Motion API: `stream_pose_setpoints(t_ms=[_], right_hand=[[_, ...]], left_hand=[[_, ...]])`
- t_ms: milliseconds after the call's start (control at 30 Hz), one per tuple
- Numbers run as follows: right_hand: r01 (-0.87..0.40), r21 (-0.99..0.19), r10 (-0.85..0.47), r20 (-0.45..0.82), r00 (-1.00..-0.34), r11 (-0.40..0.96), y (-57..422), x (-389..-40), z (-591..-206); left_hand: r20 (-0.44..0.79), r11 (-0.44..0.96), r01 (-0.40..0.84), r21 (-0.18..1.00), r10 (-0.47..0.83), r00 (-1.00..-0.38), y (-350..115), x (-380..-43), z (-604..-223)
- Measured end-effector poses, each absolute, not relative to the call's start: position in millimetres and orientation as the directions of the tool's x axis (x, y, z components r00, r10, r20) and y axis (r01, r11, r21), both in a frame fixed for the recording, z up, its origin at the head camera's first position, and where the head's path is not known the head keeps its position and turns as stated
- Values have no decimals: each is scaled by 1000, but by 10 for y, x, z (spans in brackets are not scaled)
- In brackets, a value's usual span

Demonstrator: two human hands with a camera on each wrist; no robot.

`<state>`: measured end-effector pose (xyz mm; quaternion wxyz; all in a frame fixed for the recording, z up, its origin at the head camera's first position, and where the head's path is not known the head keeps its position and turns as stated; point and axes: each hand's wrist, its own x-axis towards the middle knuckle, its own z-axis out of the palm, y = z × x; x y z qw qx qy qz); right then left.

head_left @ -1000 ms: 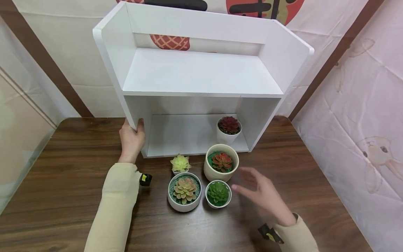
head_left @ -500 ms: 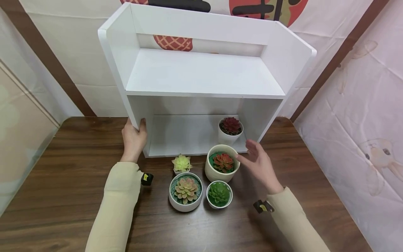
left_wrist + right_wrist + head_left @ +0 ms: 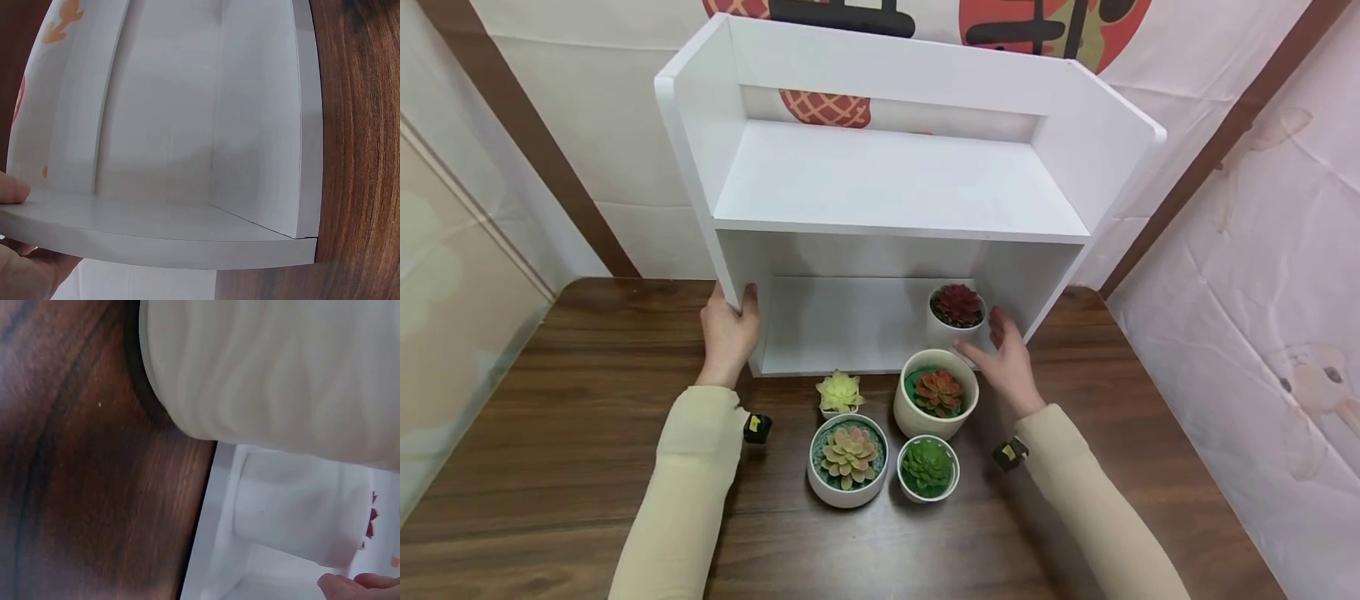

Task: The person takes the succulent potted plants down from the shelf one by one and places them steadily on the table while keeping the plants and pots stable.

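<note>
On the left, my left hand (image 3: 727, 340) grips the side panel of a white two-tier shelf (image 3: 895, 179); in the left wrist view its thumb and fingers sit on either side of that panel (image 3: 187, 251). My right hand (image 3: 1011, 367) reaches to the lower tier, thumb and fingers spread at the right of a white pot with a dark red succulent (image 3: 953, 333). In the right wrist view the fingertips (image 3: 340, 586) are close to the rim of this pot; contact cannot be made out. A cream pot with an orange-red succulent (image 3: 925, 421) stands just in front.
On the brown wooden table (image 3: 550, 433), in front of the shelf, stand a small yellow-green succulent (image 3: 840, 390), a wide pot with a pinkish succulent (image 3: 847, 496) and a white pot with a green succulent (image 3: 927, 468). A printed cloth (image 3: 655, 142) hangs behind.
My right hand has moved forward from beside the green succulent, past the cream pot, to the white pot on the lower tier. The left hand keeps its grip on the panel.
</note>
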<state>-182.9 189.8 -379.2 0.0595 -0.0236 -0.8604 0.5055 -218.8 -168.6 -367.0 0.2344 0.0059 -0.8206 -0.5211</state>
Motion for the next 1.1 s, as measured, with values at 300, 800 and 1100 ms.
stream_pose_setpoints(t_ms=[300, 800, 1100], right_hand=[[0, -891, 135, 68, -988, 453, 1882, -1959, -3918], [-47, -927, 137, 105, -985, 372, 1830, -2150, -4070], [-59, -935, 133, 112, -985, 350, 1817, -2226, -4131]], left_hand=[[388, 452, 250, 856, -244, -889, -1668, -2179, -3655], [389, 464, 238, 854, -265, -882, -1683, -2178, -3651], [386, 463, 233, 855, -268, -883, -1682, -2178, -3648]])
